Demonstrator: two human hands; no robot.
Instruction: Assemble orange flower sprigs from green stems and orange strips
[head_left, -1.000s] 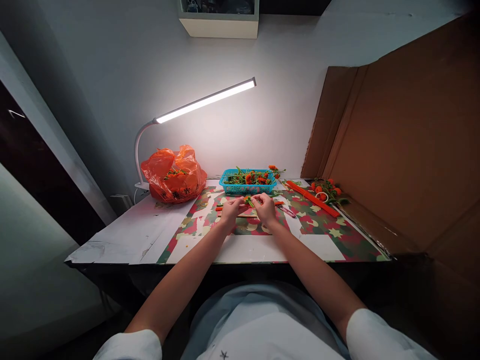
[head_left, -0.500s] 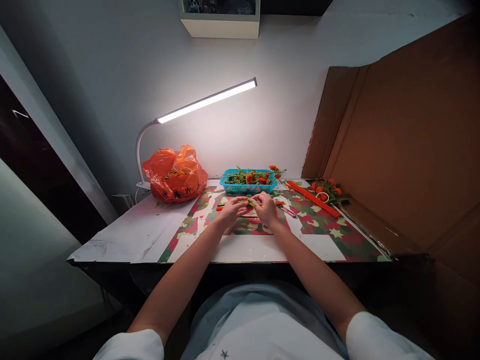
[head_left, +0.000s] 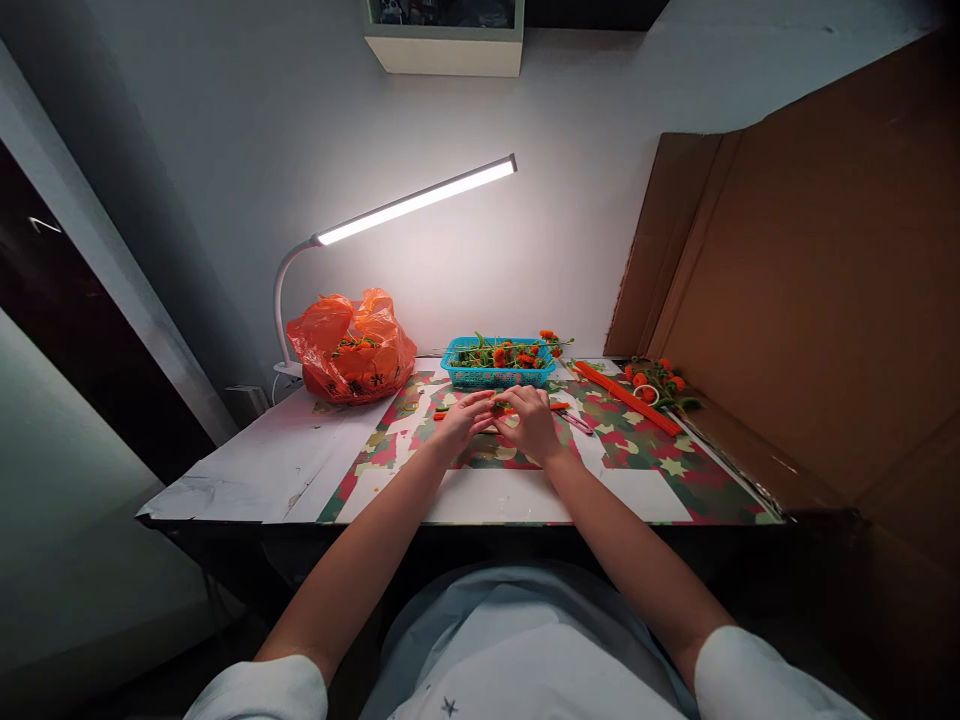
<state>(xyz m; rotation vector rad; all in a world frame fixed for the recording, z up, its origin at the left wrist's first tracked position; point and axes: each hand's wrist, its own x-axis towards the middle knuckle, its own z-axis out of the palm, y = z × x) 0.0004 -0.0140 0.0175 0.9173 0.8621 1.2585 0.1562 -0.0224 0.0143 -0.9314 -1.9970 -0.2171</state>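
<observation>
My left hand [head_left: 460,426] and my right hand [head_left: 532,424] meet over the middle of the table, fingertips closed together. Between them is a small green piece [head_left: 497,406], mostly covered by the fingers; its exact kind is too small to tell. Just beyond and beside the hands lie thin orange strips [head_left: 559,406], with one end [head_left: 439,416] showing left of my left hand. To the right of my right hand rests a pink tool [head_left: 577,424], perhaps scissors. Behind the hands stands a blue basket [head_left: 499,378] of orange flowers with green stems [head_left: 504,356].
An orange plastic bag [head_left: 352,370] with orange flowers inside sits at the back left by a lit desk lamp [head_left: 420,200]. At right lie a long orange bundle [head_left: 628,398], more orange flowers [head_left: 660,376] and a white ring [head_left: 646,395]. Tall cardboard [head_left: 810,300] borders the right side.
My right hand has turned slightly, its fingers curling over the green piece, which now shows less. My left hand stays nearly where it was.
</observation>
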